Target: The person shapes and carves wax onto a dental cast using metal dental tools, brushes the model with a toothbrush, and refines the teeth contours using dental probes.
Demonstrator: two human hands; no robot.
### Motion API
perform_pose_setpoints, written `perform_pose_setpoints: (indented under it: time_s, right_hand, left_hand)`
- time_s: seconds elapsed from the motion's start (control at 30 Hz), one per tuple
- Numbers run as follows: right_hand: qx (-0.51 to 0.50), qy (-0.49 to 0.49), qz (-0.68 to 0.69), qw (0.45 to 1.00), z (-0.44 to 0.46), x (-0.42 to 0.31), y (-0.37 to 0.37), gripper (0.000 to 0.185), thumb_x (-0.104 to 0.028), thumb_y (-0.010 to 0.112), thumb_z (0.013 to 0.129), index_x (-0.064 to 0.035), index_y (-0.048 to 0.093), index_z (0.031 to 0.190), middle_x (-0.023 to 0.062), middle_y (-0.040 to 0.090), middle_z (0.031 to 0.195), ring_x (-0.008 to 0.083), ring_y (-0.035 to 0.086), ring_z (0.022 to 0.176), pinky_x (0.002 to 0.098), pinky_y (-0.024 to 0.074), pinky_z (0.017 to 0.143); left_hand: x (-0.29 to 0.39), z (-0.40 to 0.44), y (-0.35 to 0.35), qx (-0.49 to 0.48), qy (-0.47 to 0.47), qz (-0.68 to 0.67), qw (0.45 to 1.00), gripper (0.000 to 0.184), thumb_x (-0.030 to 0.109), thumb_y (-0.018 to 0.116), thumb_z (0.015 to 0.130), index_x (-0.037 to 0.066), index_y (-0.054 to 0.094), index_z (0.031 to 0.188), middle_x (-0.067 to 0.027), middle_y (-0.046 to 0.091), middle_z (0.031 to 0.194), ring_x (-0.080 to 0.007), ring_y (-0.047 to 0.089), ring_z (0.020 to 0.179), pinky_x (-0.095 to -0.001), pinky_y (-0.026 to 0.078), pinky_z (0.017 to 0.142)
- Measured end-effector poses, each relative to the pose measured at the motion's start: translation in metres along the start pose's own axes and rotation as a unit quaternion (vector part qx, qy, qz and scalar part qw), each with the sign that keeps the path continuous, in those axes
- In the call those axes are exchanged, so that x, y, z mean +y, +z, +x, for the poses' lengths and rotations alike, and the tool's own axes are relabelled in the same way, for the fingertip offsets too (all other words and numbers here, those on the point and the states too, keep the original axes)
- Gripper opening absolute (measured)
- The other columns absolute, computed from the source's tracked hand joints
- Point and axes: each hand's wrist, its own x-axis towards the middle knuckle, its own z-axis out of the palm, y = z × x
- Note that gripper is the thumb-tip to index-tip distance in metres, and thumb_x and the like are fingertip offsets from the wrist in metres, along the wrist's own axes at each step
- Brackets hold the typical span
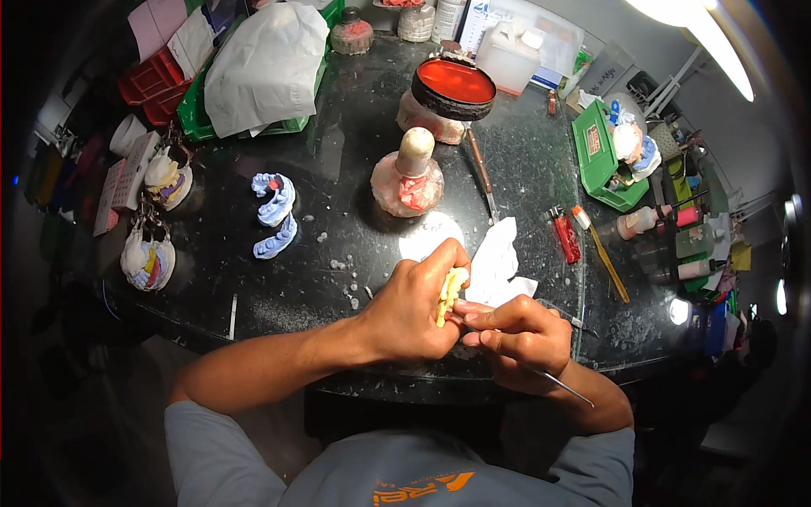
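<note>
My left hand (404,302) is closed around a small yellow dental cast (453,287), holding it up over the bench's front edge. My right hand (525,331) pinches a thin metal dental carver (564,389). The carver's curved rear end sticks out below my right wrist, while its working tip is hidden near the yellow piece. Fingers of both hands meet at the lower edge of that piece. Just beyond them lies a crumpled white tissue (494,258). Past my left hand sits a round white disc (432,237), brightly lit.
Blue dental casts (275,201) lie at left, beside articulated models (149,253). Ahead stand a glass burner (408,182) and a pan of red wax (454,84). A wax knife (481,173), red lighter (566,235), yellow-handled brush (604,262) and green box (604,160) are at right.
</note>
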Motion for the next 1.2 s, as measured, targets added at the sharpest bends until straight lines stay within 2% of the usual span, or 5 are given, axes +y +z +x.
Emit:
perform_pose_setpoints:
  time_s: [0.07,0.17,0.57,1.17,1.2]
  right_hand:
    - [-0.004,-0.005,0.004,1.000,-0.0001,-0.0002,0.0012,0.018,0.009,0.085,0.079,0.0005,0.071,0.087,0.0181,0.076,0.096,0.0331,0.081,0.096,0.0381,0.0699,0.083]
    - [-0.013,-0.010,0.003,1.000,0.0012,-0.0005,0.0002,0.018,0.008,0.084,0.080,0.0003,0.069,0.084,0.0179,0.076,0.095,0.0337,0.081,0.095,0.0384,0.0699,0.083]
    - [0.018,0.028,0.007,0.999,0.0022,-0.0030,-0.0034,0.022,0.008,0.085,0.082,-0.0012,0.068,0.093,0.0149,0.075,0.093,0.0277,0.082,0.093,0.0318,0.0689,0.073]
    - [0.021,0.019,-0.039,0.999,0.0046,-0.0059,-0.0020,0.023,0.006,0.086,0.082,-0.0028,0.066,0.089,0.0133,0.076,0.091,0.0249,0.082,0.089,0.0290,0.0673,0.065]
    - [0.017,0.021,-0.043,0.999,0.0038,-0.0056,-0.0019,0.023,0.006,0.086,0.082,-0.0029,0.066,0.089,0.0132,0.076,0.091,0.0248,0.082,0.089,0.0290,0.0673,0.065]
  left_hand:
    - [0.0030,0.0003,-0.0023,-0.019,-0.024,-0.001,1.000,0.041,-0.003,0.073,0.073,0.001,0.049,0.106,-0.0169,0.065,0.079,-0.0311,0.072,0.070,-0.0393,0.052,0.060]
    - [-0.0017,0.0001,0.0000,0.005,0.003,-0.002,1.000,0.037,-0.001,0.074,0.075,0.005,0.051,0.103,-0.0058,0.057,0.070,-0.0107,0.059,0.062,-0.0307,0.043,0.055]
    - [0.0010,0.0012,0.0000,-0.004,0.012,-0.023,1.000,0.039,0.000,0.078,0.078,0.006,0.050,0.104,-0.0039,0.060,0.072,-0.0096,0.062,0.063,-0.0295,0.045,0.055]
    - [0.0000,0.0010,0.0011,0.001,0.023,0.017,1.000,0.042,0.001,0.081,0.075,0.005,0.051,0.105,-0.0083,0.062,0.074,-0.0171,0.067,0.063,-0.0328,0.048,0.056]
    - [0.0007,0.0011,0.0004,-0.003,0.019,0.016,1.000,0.041,0.001,0.080,0.077,0.004,0.051,0.106,-0.0108,0.063,0.074,-0.0218,0.069,0.065,-0.0350,0.049,0.057]
